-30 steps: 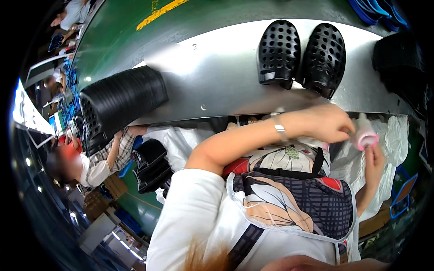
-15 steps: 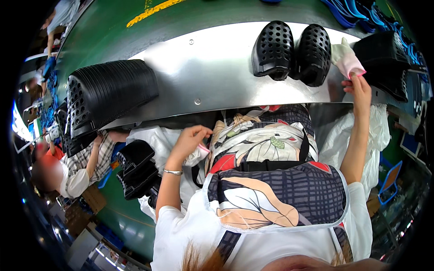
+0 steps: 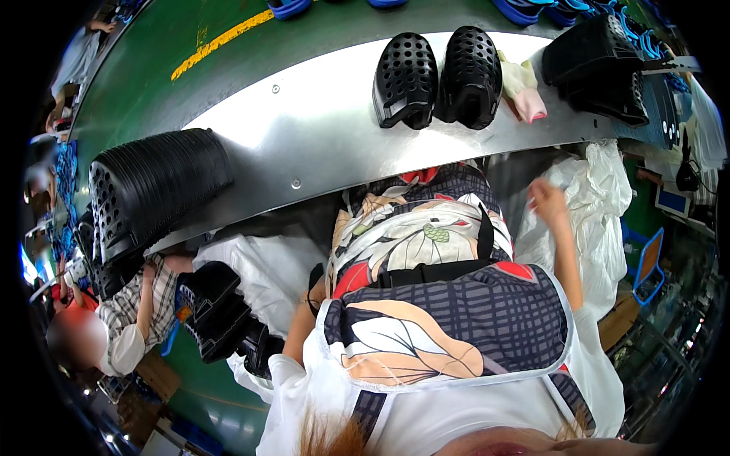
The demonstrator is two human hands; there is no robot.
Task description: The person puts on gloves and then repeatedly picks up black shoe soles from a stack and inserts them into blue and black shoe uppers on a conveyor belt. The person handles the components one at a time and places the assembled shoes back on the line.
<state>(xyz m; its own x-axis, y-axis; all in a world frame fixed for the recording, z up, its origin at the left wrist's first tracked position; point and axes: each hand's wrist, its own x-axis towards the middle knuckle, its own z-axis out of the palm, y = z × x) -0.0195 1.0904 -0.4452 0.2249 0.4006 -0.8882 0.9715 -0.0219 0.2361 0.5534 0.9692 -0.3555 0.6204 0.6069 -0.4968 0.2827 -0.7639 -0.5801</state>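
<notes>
My right hand (image 3: 549,202) is in front of the metal table's edge, beside a white plastic sack (image 3: 589,220). Its fingers look loosely bent and apart, a little blurred, with nothing seen in them. Down at my left hip, my left hand (image 3: 314,296) is mostly hidden by the flowered apron (image 3: 426,334), so its fingers do not show. A pale glove with a pink cuff (image 3: 526,95) lies on the table, apart from both hands. Left of it stand two short stacks of black perforated shoe uppers (image 3: 406,76).
A long stack of black shoe uppers (image 3: 163,186) lies at the table's left end. More black pieces (image 3: 589,64) sit at its right end. Another white sack (image 3: 255,266) and black pieces (image 3: 213,308) are at my left. A person in a checked garment (image 3: 156,304) is farther left.
My right hand has let go of the glove and drawn back below the table edge. My left hand has dropped to my hip. The view has shifted, moving the table's things leftward.
</notes>
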